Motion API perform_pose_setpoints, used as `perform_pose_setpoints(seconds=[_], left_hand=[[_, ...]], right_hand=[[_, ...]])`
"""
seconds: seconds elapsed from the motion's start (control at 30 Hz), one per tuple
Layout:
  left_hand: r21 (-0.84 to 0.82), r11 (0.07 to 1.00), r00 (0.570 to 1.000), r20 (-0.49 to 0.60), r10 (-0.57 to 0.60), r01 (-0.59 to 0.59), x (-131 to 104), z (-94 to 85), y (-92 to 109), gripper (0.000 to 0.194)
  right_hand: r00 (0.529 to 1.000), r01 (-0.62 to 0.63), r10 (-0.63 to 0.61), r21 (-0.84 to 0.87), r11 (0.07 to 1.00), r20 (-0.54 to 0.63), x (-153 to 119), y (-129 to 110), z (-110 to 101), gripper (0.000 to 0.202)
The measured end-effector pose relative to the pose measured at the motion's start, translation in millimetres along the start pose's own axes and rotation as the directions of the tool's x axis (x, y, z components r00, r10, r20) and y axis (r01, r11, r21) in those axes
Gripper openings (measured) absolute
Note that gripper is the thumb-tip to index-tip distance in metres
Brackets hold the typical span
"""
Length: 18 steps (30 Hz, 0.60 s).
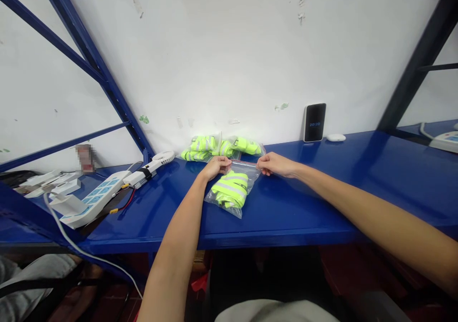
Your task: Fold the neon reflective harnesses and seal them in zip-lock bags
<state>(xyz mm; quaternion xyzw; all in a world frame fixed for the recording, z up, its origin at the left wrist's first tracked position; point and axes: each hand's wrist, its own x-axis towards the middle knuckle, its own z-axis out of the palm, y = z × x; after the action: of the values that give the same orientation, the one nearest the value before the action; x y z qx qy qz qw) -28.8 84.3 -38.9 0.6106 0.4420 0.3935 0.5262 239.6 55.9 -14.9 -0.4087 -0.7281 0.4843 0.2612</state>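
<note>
A clear zip bag (253,173) lies on the blue table, its zip edge toward the wall. Inside it is a folded bundle of neon yellow strap with silver reflective stripes (232,188). My left hand (217,166) pinches the left end of the zip edge. At the right end, the fingers of my right hand (271,163) are closed on the same edge. Behind my hands, against the wall, rest several similar bags of yellow reflective straps (225,146).
A white power strip (96,199) with plugs and cables lies on the left, beside a small white fan (162,158). Toward the right, a phone (314,122) leans on the wall near a white case (336,137). Blue metal frame posts (103,74) rise at the left.
</note>
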Motion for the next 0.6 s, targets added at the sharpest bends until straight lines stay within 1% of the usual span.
perform_pose_setpoints(seconds=[0.07, 0.17, 0.27, 0.37, 0.43, 0.5, 0.53, 0.57, 0.6], left_hand=[[-0.005, 1.000, 1.000, -0.001, 0.004, -0.004, 0, -1.2, -1, 0.033], [0.000, 1.000, 1.000, 0.003, 0.007, -0.007, 1, -1.3, -2, 0.033], [0.019, 1.000, 1.000, 0.002, 0.013, -0.013, 1, 0.2, -3, 0.033], [0.045, 0.999, 1.000, 0.003, 0.026, -0.026, -4, 2.5, -2, 0.032], [0.031, 0.999, 1.000, 0.023, 0.016, -0.017, -9, 4.2, 1, 0.037], [-0.009, 1.000, 1.000, 0.015, -0.011, 0.011, -13, 5.8, 5, 0.042], [-0.025, 0.999, 1.000, -0.007, -0.025, 0.025, -15, 6.4, 6, 0.042], [-0.031, 0.999, 0.999, -0.042, -0.032, 0.031, -16, 6.6, 7, 0.041], [-0.025, 0.999, 0.996, -0.082, -0.030, 0.028, -16, 6.5, 8, 0.039]], right_hand=[[0.998, -0.001, 0.000, 0.011, 1.000, 0.070, -2, -2, -3, 0.018], [0.982, -0.010, 0.008, 0.010, 1.000, 0.188, -5, -4, -8, 0.030], [0.972, -0.007, 0.007, -0.002, 1.000, 0.237, -7, -3, -11, 0.037], [0.963, -0.002, -0.001, 0.012, 1.000, 0.269, -11, -3, -14, 0.038], [0.938, -0.034, 0.024, 0.023, 0.999, 0.347, -14, -4, -15, 0.041], [0.891, -0.086, 0.079, -0.004, 0.996, 0.446, -17, -5, -13, 0.055], [0.880, -0.101, 0.106, -0.035, 0.994, 0.464, -17, -5, -12, 0.063], [0.887, -0.106, 0.125, -0.067, 0.992, 0.445, -17, -5, -10, 0.070], [0.907, -0.107, 0.135, -0.091, 0.990, 0.399, -16, -4, -8, 0.072]])
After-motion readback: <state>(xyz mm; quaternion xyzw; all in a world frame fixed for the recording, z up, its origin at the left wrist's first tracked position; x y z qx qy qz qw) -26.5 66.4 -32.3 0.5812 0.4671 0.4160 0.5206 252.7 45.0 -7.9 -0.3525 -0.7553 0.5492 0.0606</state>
